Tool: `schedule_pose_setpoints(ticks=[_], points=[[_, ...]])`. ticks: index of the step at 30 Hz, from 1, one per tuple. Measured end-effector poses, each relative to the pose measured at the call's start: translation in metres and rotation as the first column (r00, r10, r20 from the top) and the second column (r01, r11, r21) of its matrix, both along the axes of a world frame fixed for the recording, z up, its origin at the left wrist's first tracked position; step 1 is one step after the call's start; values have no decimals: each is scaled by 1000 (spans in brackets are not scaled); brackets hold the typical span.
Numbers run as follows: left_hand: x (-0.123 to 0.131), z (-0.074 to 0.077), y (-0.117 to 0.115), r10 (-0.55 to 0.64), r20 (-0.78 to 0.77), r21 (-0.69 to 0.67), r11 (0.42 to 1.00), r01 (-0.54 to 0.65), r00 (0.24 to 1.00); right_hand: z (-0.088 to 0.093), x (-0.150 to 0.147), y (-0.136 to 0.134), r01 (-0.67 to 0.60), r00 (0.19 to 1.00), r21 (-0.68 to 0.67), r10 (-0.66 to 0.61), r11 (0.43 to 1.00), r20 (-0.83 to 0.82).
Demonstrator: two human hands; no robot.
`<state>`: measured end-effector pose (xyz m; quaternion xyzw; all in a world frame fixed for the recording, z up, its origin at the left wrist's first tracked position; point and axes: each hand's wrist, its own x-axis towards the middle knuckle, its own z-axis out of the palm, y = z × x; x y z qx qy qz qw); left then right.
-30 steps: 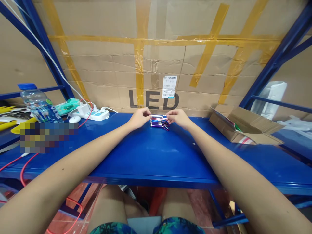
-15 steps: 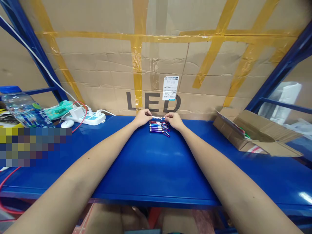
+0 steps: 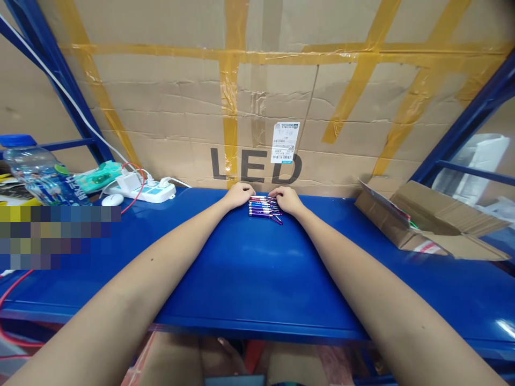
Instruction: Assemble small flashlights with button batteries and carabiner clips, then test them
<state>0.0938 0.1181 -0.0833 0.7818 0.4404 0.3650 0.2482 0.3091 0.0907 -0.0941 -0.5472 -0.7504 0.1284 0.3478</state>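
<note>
A tight row of several small pen-like sticks (image 3: 264,208), blue, purple and red with little clips, lies on the blue metal tabletop (image 3: 249,268) close to the cardboard wall. My left hand (image 3: 240,194) rests at the row's left end and my right hand (image 3: 286,198) at its right end. The fingers of both hands are curled, and their tips pinch the ends of the farthest stick, which lies low against the row. Both forearms stretch straight out across the table.
A big taped carton marked LED (image 3: 256,165) forms the back wall. At the left are a white power strip (image 3: 145,191) with a red cable, a white mouse (image 3: 112,199) and a water bottle (image 3: 40,174). An open flat cardboard box (image 3: 426,222) lies at the right.
The stick held between my two hands has come down from just above the row to the row's far edge. Both hands have sunk onto the table.
</note>
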Motion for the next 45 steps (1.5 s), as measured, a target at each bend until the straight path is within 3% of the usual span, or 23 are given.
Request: schedule_pose_setpoints(ticks=[5, 9, 17, 23, 28, 32, 39, 45], points=[[1, 0, -3, -46, -7, -26, 999, 45, 999, 3, -3, -5, -76, 997, 12, 76, 997, 35], [3, -1, -3, -62, -18, -19, 998, 62, 998, 3, -5, -7, -69, 997, 0, 69, 998, 36], [-11, -6, 1, 108, -132, 93, 991, -97, 985, 0, 8, -13, 80, 995, -14, -79, 997, 60], [-37, -11, -12, 268, -304, 184, 958, -219, 914, 0, 35, -31, 194, 962, -12, -188, 981, 199], [-47, -11, -32, 308, -447, 185, 950, -250, 840, 5, 56, -48, 280, 936, -66, -257, 958, 242], [-54, -7, -48, 316, -525, 179, 949, -261, 790, 9, 62, -62, 282, 937, -136, -242, 950, 252], [-47, 5, -57, 299, -644, 167, 953, -252, 704, 14, 48, -64, 273, 921, -165, -208, 948, 330], [-33, 6, -61, 300, -695, 170, 951, -257, 653, 19, 48, -64, 229, 910, -193, -139, 954, 391]])
